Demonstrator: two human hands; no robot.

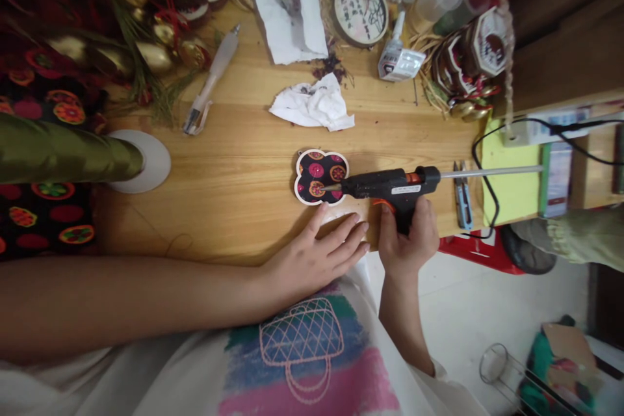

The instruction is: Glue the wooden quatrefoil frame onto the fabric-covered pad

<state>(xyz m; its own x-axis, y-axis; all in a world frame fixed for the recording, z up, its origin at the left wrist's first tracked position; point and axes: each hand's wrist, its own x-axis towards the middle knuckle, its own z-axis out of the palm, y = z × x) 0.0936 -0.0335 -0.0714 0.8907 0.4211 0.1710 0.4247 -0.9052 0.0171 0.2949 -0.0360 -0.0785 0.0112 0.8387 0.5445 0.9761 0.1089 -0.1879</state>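
Note:
My right hand point(408, 240) grips a black hot glue gun point(375, 183) by its handle, with a long glue stick point(492, 171) jutting out of the back. The nozzle points left, over a small scalloped ornament point(316, 172) that has a white rim and dark fabric with round orange and pink patterns. Whether the tip touches the fabric, I cannot tell. My left hand point(322, 248) lies with fingers spread at the table's near edge, its thumb close to the ornament's lower rim.
Crumpled white paper point(316, 104), a pen point(212, 81), a round tin point(361, 11) and a small glue bottle point(400, 58) lie beyond the ornament. Thread snips point(463, 195) and a black cable point(494, 208) are at right. A green fabric roll point(68, 149) stands left.

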